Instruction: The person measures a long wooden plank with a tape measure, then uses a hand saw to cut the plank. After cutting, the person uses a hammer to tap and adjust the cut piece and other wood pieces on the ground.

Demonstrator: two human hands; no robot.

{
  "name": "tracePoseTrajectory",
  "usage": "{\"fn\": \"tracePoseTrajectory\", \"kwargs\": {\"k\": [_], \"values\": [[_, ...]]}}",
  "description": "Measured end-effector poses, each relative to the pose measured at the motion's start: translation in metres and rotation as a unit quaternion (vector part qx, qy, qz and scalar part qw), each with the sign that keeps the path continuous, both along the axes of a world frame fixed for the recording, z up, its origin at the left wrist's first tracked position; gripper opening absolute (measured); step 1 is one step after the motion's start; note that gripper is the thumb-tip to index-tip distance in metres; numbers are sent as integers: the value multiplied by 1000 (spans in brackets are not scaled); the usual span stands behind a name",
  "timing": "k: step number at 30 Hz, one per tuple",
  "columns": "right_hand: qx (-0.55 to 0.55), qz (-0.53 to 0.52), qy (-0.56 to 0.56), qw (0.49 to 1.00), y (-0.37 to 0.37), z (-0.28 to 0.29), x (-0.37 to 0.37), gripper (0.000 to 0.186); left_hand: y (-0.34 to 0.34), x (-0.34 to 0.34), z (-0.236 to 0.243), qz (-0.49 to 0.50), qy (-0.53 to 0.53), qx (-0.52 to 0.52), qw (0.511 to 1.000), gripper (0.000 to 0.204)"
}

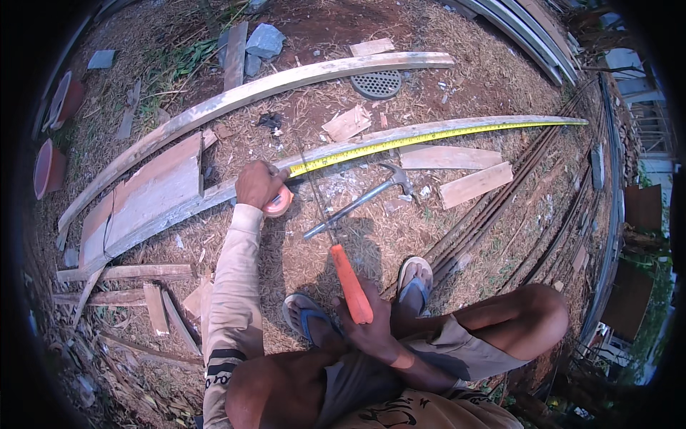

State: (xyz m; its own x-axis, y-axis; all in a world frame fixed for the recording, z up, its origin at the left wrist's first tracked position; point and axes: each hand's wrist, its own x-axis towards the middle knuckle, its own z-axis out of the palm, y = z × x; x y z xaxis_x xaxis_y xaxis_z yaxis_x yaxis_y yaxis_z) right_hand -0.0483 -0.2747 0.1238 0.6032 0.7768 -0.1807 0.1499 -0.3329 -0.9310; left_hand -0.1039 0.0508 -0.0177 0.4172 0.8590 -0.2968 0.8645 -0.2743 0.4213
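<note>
My left hand point(259, 183) is closed round an orange-and-white tape measure point(279, 203), resting on a long timber beam point(214, 193). From it the yellow tape blade point(400, 140) runs out along the beam toward the far right. My right hand point(370, 330), between my knees, grips an orange-handled tool point(349, 284). Its long, thin blade looks edge-on and points away over the beam; whether it is a saw or a large knife, I cannot tell. Under that blade a claw hammer point(357, 204) lies on the ground, touched by neither hand.
Beyond the beam lies another long timber point(286, 77), near a round drain grate point(376, 84). Short boards point(476, 184) and metal rods point(493, 209) lie to the right. A wide plank point(143, 196) and scrap wood point(156, 309) are at the left. My sandalled feet point(312, 319) stand on chip-strewn ground.
</note>
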Motion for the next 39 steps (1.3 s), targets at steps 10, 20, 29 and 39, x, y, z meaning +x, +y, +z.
{"fn": "tracePoseTrajectory", "kwargs": {"k": [10, 20, 29, 39], "values": [[-1, -3, 13, 1000, 2, 2, 0, 41, 0, -2, -1, -3, -19, 1, 1000, 51], [0, 0, 8, 1000, 1, 1, -1, 44, 0, -2, 0, -9, -17, -4, 1000, 53], [0, 4, -6, 1000, 3, 3, -1, 45, 0, -2, -1, 1, -13, -25, 1000, 54], [-18, 6, 17, 1000, 3, 4, -1, 45, 0, -3, -1, 2, -27, -10, 1000, 50]]}}
